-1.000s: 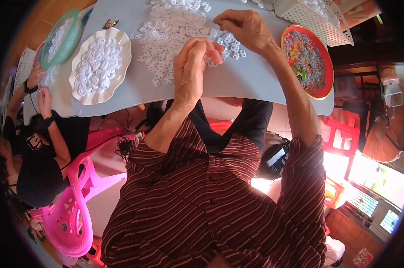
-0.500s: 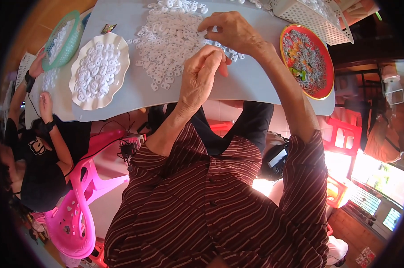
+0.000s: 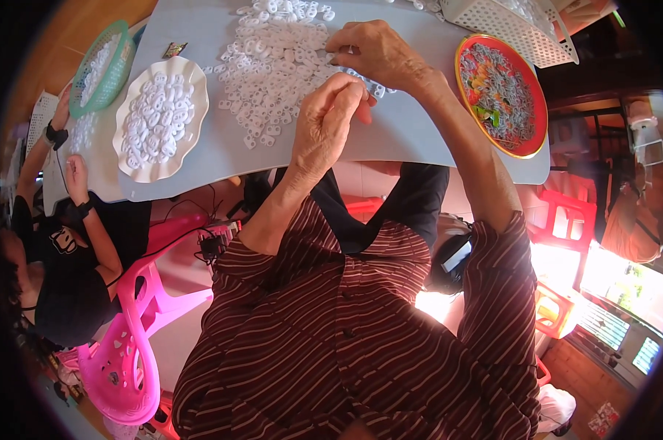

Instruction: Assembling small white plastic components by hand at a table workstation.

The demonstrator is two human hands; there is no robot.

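A wide heap of small white plastic pieces (image 3: pixel 272 81), each with holes in it, lies on the grey table (image 3: pixel 221 158). Over the heap's near right edge my left hand (image 3: pixel 325 117) is closed, fingers curled inward; whatever it grips is hidden. Just beyond it, my right hand (image 3: pixel 379 55) curves down at the heap's right side, thumb and forefinger close together at the pieces. Whether a piece sits between them is too small to make out. Right of my right forearm is a red round tray (image 3: pixel 538 110) of small grey metal parts.
A cream scalloped dish (image 3: pixel 199 125) holds more white pieces on the left. Beyond it stand a green basket (image 3: pixel 122 70) and a co-worker's hands (image 3: pixel 76 176). A white perforated basket (image 3: pixel 485 22) is at the far right. A pink chair (image 3: pixel 137 352) stands lower left.
Both hands stay in nearly the same place, with slight finger movement. The whole view has shifted slightly. The co-worker at left has moved a little.
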